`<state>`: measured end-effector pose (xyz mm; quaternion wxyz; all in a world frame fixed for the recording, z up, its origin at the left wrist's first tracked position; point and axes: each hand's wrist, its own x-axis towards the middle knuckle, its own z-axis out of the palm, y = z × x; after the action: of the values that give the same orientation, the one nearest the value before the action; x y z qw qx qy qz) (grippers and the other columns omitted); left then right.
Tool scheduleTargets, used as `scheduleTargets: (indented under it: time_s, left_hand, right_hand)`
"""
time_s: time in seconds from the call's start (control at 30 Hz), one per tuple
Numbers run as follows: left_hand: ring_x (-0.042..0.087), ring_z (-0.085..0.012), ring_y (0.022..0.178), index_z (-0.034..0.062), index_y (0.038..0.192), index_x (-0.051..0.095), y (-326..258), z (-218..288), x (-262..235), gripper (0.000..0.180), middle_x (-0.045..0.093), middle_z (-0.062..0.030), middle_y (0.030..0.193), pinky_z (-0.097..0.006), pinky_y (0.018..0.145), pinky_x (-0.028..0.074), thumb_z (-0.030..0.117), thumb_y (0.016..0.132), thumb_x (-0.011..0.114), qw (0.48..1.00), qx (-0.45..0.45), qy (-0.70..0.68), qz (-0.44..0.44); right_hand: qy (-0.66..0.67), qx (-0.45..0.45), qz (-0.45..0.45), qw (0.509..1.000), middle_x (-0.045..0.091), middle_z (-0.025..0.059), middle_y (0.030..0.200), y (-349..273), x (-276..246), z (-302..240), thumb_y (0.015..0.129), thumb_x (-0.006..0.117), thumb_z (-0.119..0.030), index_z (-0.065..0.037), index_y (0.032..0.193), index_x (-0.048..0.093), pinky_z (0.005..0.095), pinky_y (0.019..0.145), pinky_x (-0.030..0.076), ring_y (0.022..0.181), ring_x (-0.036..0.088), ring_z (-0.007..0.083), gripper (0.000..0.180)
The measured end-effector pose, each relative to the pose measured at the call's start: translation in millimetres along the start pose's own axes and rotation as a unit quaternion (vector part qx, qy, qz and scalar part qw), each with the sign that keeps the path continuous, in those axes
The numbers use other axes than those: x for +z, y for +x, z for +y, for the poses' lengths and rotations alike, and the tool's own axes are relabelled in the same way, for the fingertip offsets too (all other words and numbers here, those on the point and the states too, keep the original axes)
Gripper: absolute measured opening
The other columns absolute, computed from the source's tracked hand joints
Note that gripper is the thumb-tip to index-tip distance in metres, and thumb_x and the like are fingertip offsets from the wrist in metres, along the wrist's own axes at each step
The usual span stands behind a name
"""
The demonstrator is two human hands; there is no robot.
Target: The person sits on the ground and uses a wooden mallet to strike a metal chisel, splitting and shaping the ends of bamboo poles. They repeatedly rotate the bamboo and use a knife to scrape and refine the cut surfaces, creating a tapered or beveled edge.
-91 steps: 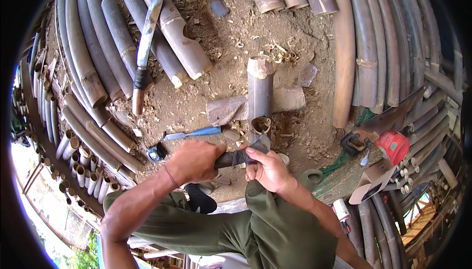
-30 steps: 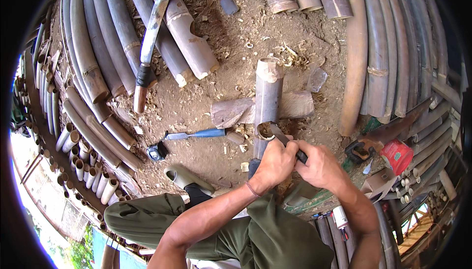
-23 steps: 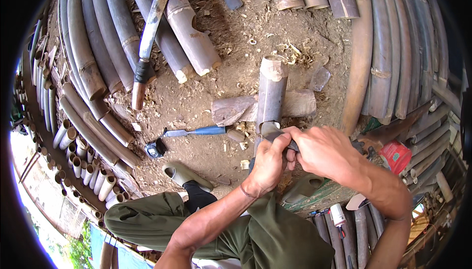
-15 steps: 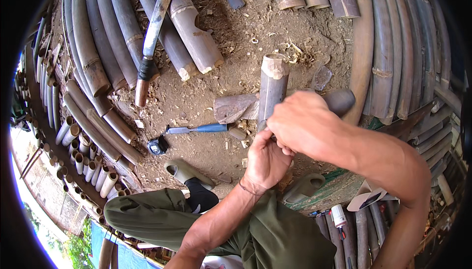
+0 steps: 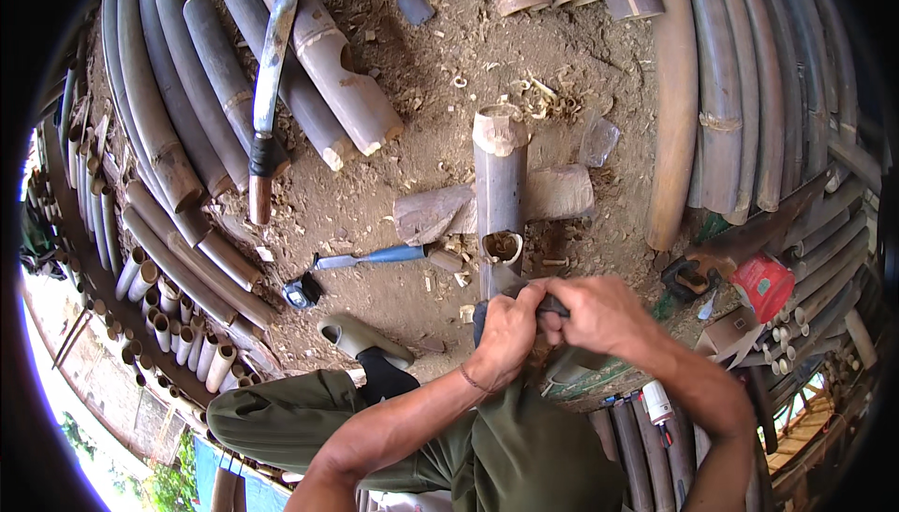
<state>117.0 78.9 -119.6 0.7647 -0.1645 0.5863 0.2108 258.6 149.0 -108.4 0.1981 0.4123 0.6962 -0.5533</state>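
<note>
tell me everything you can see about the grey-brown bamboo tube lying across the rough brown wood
The grey-brown bamboo tube looks straight and round, its far end ringed by a pale, shaved-looking band. Nearer the person, an opening in its upper side shows the hollow inside. It lies pointing away from the person, across the rough brown wood. A grey blade overlaps it below the opening; contact is unclear. Its near end is hidden.

A head-worn fisheye camera is looking down over the person's lap (image 5: 543,456). It is viewing the left hand (image 5: 508,332) and right hand (image 5: 599,314) from near, with ground (image 5: 351,201) beyond.
</note>
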Motion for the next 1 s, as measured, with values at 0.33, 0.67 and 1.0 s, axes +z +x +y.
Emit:
scheduleTargets:
  time_s: [0.33, 0.67, 1.0]
  left_hand:
    - [0.067, -0.0332, 0.058, -0.0033, 0.074, 0.064, 7.4, 49.3, -52.4, 0.031, 0.064, -0.0233, 0.062, -0.041, 0.052, 0.053, 0.016, 0.092, 0.047, 0.709, 0.224, 0.668, -0.031]
    - [0.047, -0.0126, 0.053, 0.0098, 0.131, 0.059, 6.8, 9.7, -29.5, 0.040, 0.052, -0.0010, 0.065, -0.027, 0.050, 0.041, 0.036, 0.104, 0.045, 0.985, 0.068, 0.115, -0.106]
    - [0.056, -0.0141, 0.064, 0.0026, 0.132, 0.056, 15.5, -25.5, -21.5, 0.043, 0.061, -0.0051, 0.078, -0.032, 0.062, 0.049, 0.034, 0.103, 0.050, 0.973, 0.010, -0.186, -0.139]
  right_hand:
    - [0.288, 0.093, 0.230, 0.925, 0.066, 0.0234, 0.082, 19.6, 124.7, -44.9, 0.074, 0.075, -0.010, -0.002, 0.107, 0.054, 0.0491, 0.068, 0.052, 0.079, 0.066, 0.0442, 0.040]
    - [-0.010, -0.030, 0.060, 0.998, 0.065, 0.0220, 0.088, -15.0, 16.0, -16.1, 0.083, 0.066, -0.017, 0.006, 0.119, 0.051, 0.0443, 0.067, 0.056, 0.077, 0.068, 0.0377, 0.045]
    - [-0.150, -0.037, -0.134, 0.979, 0.068, 0.0217, 0.076, 4.4, -33.1, -23.0, 0.081, 0.067, -0.019, 0.004, 0.107, 0.057, 0.0461, 0.060, 0.055, 0.069, 0.069, 0.0361, 0.036]
